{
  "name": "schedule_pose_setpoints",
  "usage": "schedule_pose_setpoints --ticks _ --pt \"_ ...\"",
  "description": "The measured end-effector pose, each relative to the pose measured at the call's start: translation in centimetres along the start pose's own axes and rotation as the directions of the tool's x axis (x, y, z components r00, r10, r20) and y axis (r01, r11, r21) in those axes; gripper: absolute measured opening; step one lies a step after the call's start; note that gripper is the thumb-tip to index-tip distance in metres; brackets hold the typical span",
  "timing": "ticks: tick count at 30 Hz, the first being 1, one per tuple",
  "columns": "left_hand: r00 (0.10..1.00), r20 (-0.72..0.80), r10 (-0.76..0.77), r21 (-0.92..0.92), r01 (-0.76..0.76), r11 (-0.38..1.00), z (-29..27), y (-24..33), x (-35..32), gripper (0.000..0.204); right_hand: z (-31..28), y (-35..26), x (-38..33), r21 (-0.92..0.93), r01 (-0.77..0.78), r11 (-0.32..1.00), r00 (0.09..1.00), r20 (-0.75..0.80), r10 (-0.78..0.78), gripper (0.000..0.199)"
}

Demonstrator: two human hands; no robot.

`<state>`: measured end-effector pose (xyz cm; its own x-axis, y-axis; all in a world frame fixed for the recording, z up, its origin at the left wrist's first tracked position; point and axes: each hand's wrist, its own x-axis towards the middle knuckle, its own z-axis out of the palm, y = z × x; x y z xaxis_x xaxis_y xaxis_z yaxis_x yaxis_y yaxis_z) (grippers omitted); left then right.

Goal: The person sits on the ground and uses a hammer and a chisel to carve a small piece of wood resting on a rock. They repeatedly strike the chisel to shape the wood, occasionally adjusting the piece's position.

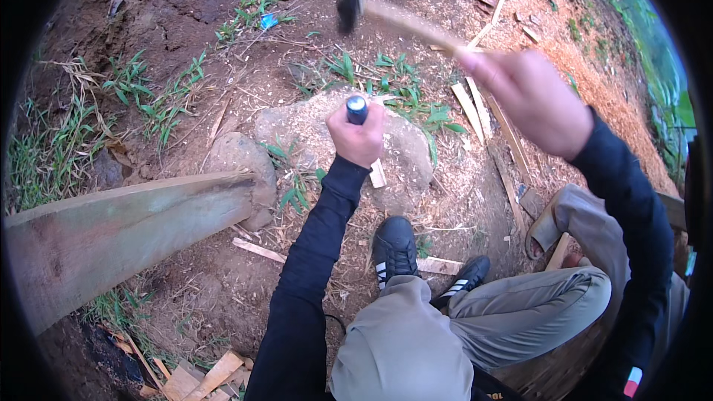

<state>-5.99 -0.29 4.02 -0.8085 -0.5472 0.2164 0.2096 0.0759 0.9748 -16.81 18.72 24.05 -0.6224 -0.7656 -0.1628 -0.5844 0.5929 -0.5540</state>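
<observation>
My left hand is wrapped round the upright handle of a chisel, dark blue with a shiny round end facing up. Its lower end is hidden beneath my fist, which stands over a broad flat stone strewn with wood chips. Raised to the right, my right hand grips the wooden handle of a hammer. The dark hammer head is up and to the left, apart from the chisel and blurred by motion.
A thick wooden plank juts in from the left toward a smaller stone. Another person's sandalled foot is close by on the right. Thin wood offcuts and a bank of shavings lie beyond. My shoes rest on the dirt.
</observation>
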Motion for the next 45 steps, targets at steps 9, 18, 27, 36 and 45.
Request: schedule_pose_setpoints --ticks 9,18,27,36,45 --pt "0.976 -0.136 -0.167 -0.063 0.16 0.985 0.1 -2.4 3.2 0.024 -2.3 -2.4 -0.4 0.345 0.126 0.93 0.99 -0.108 -0.094 0.054" --pt "0.969 -0.19 -0.156 0.111 0.179 0.978 0.6 -0.5 3.3 0.025 0.3 -1.0 2.6 -0.013 0.163 0.987 0.985 -0.048 -0.163 0.056" --pt "0.955 -0.221 -0.198 -0.003 0.202 0.979 -0.1 -0.3 2.9 0.028 1.2 1.1 4.9 -0.369 0.25 0.895 0.955 0.247 -0.165 0.036" --pt "0.991 -0.077 -0.11 0.137 0.12 0.983 0.7 -0.6 1.6 0.019 1.0 3.7 5.9 -0.602 0.564 0.566 0.801 0.233 -0.551 0.035" --pt "0.985 -0.148 -0.093 0.051 0.102 0.994 0.4 -1.1 1.7 0.023 -4.2 -0.6 6.5 0.225 0.138 0.965 0.957 -0.281 -0.071 0.047"
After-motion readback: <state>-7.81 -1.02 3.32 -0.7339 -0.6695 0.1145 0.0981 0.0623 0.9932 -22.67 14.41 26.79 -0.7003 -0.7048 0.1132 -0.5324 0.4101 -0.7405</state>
